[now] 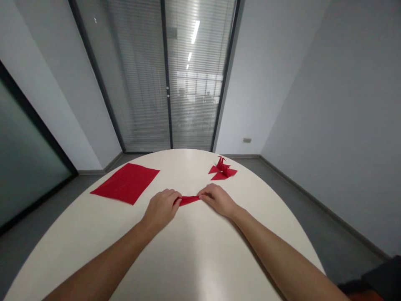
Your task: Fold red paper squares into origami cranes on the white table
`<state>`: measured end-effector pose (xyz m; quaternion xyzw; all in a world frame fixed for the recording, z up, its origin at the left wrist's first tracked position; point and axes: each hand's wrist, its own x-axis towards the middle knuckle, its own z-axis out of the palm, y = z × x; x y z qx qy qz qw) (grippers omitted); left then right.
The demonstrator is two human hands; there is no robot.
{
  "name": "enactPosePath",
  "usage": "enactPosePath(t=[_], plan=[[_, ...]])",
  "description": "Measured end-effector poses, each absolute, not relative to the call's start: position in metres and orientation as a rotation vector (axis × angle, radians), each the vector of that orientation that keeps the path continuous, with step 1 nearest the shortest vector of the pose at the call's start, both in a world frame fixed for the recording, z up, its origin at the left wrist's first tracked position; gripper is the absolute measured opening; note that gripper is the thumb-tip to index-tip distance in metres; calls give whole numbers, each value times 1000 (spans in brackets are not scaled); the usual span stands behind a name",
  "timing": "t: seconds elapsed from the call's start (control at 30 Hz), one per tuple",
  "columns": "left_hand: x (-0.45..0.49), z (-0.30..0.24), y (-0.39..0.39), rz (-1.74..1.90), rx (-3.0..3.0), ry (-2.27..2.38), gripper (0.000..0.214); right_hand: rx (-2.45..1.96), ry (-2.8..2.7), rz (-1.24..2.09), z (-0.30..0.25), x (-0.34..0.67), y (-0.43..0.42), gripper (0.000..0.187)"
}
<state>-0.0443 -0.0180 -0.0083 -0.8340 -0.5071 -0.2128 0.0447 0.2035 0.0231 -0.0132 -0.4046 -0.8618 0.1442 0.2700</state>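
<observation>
Table (188, 259), pale cream and round-edged, filled the lower half of the view, its smooth top carrying a soft streak of light near the person. Around its middle, a narrow folded strip of red paper (189, 200) stretched between the two hands: the left hand (163, 209) pinched its left end between thumb and fingers, and the right hand (218, 198) pinched its right end with the fingertips. Beyond the left hand, a flat red sheet (127, 184) lay toward the table's far left edge. Beyond the right hand, near the far edge, sat a small cluster of folded red figures (223, 170) with pointed tips, too closely grouped to count. Behind the table stood a glazed partition (144, 83) with dark frames and horizontal blinds, bright strips of light (195, 32) showing in its right pane. Pale walls (328, 104) flanked it, a small plate (247, 140) sat low on the right, and grey floor (316, 213) ran around the table; at the far left was a frosted panel (25, 146) edged in black
</observation>
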Motion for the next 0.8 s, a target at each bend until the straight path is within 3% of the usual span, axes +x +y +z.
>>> enactPosePath(t=[0.27, 0.8], plan=[[-41, -9, -13, -720, -2606, -1545, 18, -915, -2366, 198, -2, 194, 11, 23], [-36, -7, -16, -1151, -2762, -1464, 17, -792, -2458, 379, 2, 187, 6, 12]])
